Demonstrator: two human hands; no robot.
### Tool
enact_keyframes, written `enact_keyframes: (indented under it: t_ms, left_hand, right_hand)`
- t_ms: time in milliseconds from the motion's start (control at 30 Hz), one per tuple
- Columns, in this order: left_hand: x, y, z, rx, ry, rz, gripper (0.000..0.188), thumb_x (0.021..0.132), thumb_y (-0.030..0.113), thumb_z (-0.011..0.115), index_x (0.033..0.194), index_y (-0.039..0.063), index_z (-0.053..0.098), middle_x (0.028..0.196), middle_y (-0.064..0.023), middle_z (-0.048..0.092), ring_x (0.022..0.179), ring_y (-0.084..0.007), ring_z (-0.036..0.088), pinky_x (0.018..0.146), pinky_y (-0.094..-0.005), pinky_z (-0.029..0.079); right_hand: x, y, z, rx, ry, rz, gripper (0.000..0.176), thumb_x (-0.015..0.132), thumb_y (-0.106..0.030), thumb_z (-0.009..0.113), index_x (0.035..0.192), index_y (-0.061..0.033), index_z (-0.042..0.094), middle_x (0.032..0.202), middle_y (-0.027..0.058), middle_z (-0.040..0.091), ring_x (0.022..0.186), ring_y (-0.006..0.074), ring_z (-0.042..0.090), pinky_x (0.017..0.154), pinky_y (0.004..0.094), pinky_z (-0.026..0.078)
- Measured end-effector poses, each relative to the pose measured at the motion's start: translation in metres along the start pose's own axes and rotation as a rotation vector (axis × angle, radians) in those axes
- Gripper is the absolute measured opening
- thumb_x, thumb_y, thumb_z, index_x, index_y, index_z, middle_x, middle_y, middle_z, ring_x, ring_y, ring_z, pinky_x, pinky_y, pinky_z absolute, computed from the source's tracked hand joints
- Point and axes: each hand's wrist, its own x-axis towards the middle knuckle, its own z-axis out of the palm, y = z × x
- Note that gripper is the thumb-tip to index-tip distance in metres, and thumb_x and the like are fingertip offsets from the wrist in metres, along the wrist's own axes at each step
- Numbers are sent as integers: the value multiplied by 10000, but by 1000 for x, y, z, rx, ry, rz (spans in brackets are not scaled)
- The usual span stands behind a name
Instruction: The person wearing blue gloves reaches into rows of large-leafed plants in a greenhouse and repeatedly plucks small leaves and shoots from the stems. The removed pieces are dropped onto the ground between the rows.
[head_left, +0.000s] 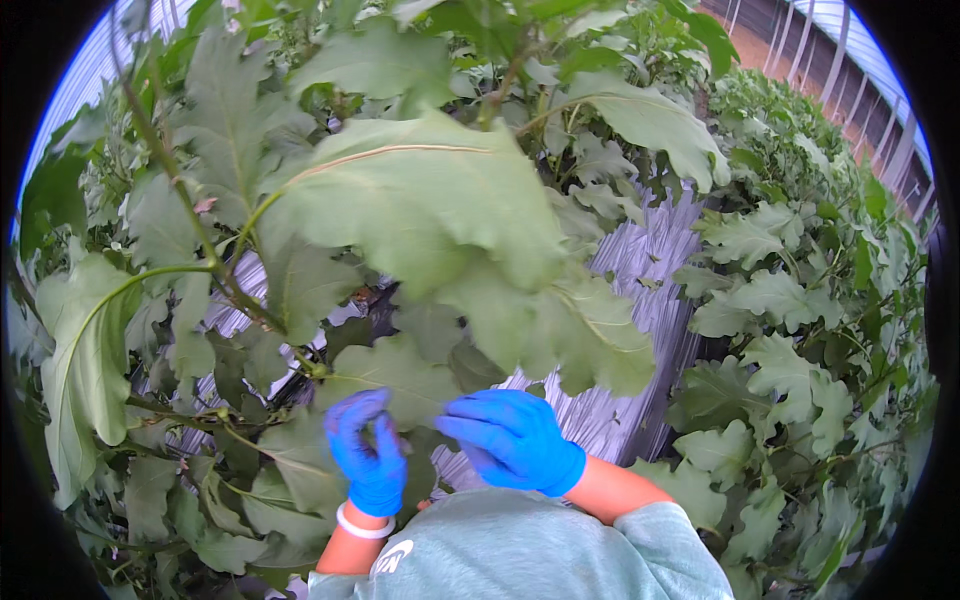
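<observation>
My left hand (367, 454), in a blue glove with a white band (365, 525) at the wrist, is low in the middle of the view. Its fingers curl with a gap to the thumb, and I see nothing held between them. Just right of it, my gloved right hand (514, 442) points left with its fingers together; whether anything is under them is hidden. Both hands are nearest to a broad lobed leaf (394, 379) of what looks like an eggplant plant. A larger, blurred leaf (420, 202) hangs above them. A branching stem (251, 304) slants down toward my left hand.
Dense leafy plants (780, 300) line the right side, and more foliage (150, 487) crowds the left. Wrinkled silvery plastic mulch film (645, 262) covers the ground between. A pinkish flower (205, 204) sits by the stem. Greenhouse frame bars (836, 56) stand at upper right.
</observation>
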Motion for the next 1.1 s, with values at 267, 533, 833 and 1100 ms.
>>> enact_keyframes:
  t_ms: [267, 533, 833, 1100]
  left_hand:
    - [-27, 75, 216, -163, -747, 135, 361, 809, 98, 657, 1168, 116, 620, 1083, -127, 626, 1026, -335, 593, 887, -434, 480]
    - [-20, 28, 317, 305, -823, 301, 593, 887, 323, 591, 1419, 144, 400, 1244, -169, 535, 1170, -347, 512, 1080, -537, 305]
    - [-16, -62, 328, 487, -1335, 30, 404, 895, 358, 562, 1223, 124, 570, 1047, -169, 624, 978, -333, 615, 935, -495, 431]
    - [207, -3, 347, -408, -126, -346, 241, 973, 124, 471, 1163, 42, 595, 867, -14, 583, 749, -77, 512, 679, -232, 438]
  right_hand:
    - [-131, 103, -148, -291, 134, 572, 380, 777, -2, 658, 1149, -63, 610, 1078, 136, 637, 965, 296, 629, 817, 362, 512]
    - [-183, 199, -149, -89, -241, 781, 537, 851, -225, 639, 1315, -6, 478, 1257, 233, 544, 1141, 387, 546, 979, 407, 438]
    - [-17, 268, -150, 287, -392, 446, 343, 917, -168, 571, 1243, -60, 570, 1152, 149, 629, 1047, 284, 616, 901, 366, 489]
    - [233, 326, -128, 979, 336, 593, 412, 950, -223, 527, 1293, -1, 474, 1183, 133, 593, 1034, 216, 593, 897, 372, 506]
